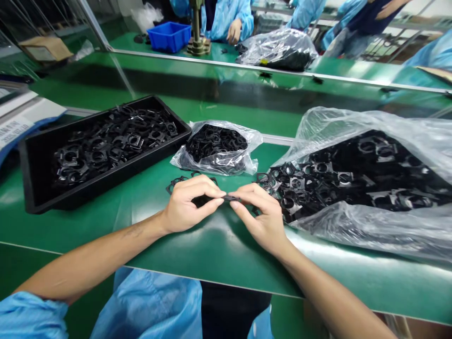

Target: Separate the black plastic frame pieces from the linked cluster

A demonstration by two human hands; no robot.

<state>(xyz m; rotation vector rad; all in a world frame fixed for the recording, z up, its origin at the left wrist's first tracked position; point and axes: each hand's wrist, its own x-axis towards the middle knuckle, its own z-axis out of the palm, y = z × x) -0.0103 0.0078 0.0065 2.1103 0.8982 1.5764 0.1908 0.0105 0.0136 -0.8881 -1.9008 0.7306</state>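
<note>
Between my two hands, a small flat black plastic part (231, 198) is held edge-on just above the green table. My left hand (190, 202) pinches its left end between thumb and fingers. My right hand (263, 212) pinches the right end the same way. Seen from this side, the part's exact shape is hidden. Behind my left hand lie a few loose black ring-shaped parts (173, 182). Close to my right hand, many black square parts with round holes (321, 183) spill from a large clear plastic bag (353, 226).
A black tray (106, 174) full of black parts stands at the left. Beyond my hands sits a smaller clear bag (215, 165) of black parts. Across a rail are a blue bin (169, 37), another filled bag (278, 47) and people in blue smocks.
</note>
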